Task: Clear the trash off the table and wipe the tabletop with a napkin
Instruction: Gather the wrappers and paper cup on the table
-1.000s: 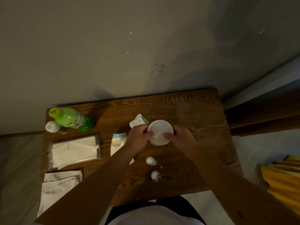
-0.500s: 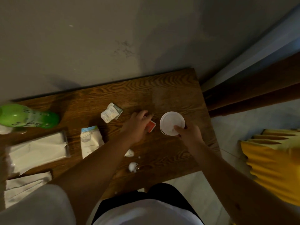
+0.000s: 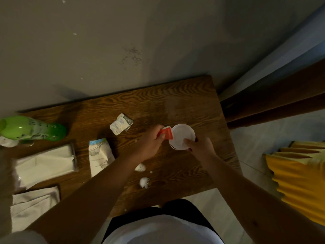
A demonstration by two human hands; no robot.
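A white paper cup [image 3: 181, 134] stands on the wooden table [image 3: 193, 103], held at its rim by my right hand [image 3: 200, 147]. My left hand [image 3: 149, 143] pinches a small red packet [image 3: 166, 133] right at the cup's left rim. A crumpled white-and-silver wrapper [image 3: 121, 124] lies to the left. A flat white sachet with a blue top [image 3: 99, 155] lies nearer me. Two small crumpled white scraps [image 3: 140, 167] [image 3: 144, 182] sit near the front edge. A pack of napkins [image 3: 45, 161] lies at the left.
A green bottle [image 3: 33, 128] lies on its side at the far left, with a white cap [image 3: 8, 141] below it. A folded white cloth [image 3: 33, 205] sits at the front left corner. A yellow fabric item [image 3: 299, 178] is off the table at right. The wall runs behind.
My left hand let go of the cup, picked up the red packet and brought it to the cup's rim. The cup moved right with my right hand.
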